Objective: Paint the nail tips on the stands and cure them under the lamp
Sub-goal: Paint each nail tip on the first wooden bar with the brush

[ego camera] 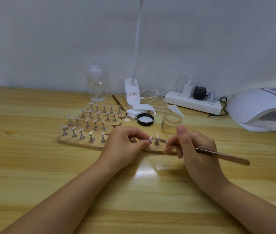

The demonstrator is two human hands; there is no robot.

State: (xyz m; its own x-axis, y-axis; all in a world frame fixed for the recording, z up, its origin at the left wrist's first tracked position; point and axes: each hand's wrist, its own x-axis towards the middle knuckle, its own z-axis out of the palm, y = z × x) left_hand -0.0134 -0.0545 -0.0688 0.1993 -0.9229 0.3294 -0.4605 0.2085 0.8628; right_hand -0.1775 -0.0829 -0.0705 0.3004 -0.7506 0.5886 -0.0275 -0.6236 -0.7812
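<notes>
A big wooden table (32,166) fills the view. On the far right sits the white lamp (260,108), with its open mouth facing the table's middle. It is cut off at the picture's edge.

To the left of the hands lie four wooden stands (83,141) in a stack of rows, each with small metal pegs holding pale nail tips (64,127). A fifth stand (155,150) lies right under the hands, mostly hidden by them.

The left hand (125,144) pinches one tip (150,139) between thumb and finger. The right hand (193,149) pinches a long thin brush (221,155), fingers pressed together round it. The brush lies nearly flat, its handle going out to the right and its working end pointing left toward the pinched tip. So the tip sits just to the left of the brush end, very near it. A peg (157,142) with another tip stands between the two hands.

The brush end is blurred and partly behind the fingers, so I cannot tell if it touches the tip. It may be just short of it.

Behind the hands stand an open jar (171,123) and its black lid (145,119). The jar is near the right hand, so a dip would be a short reach.
</notes>
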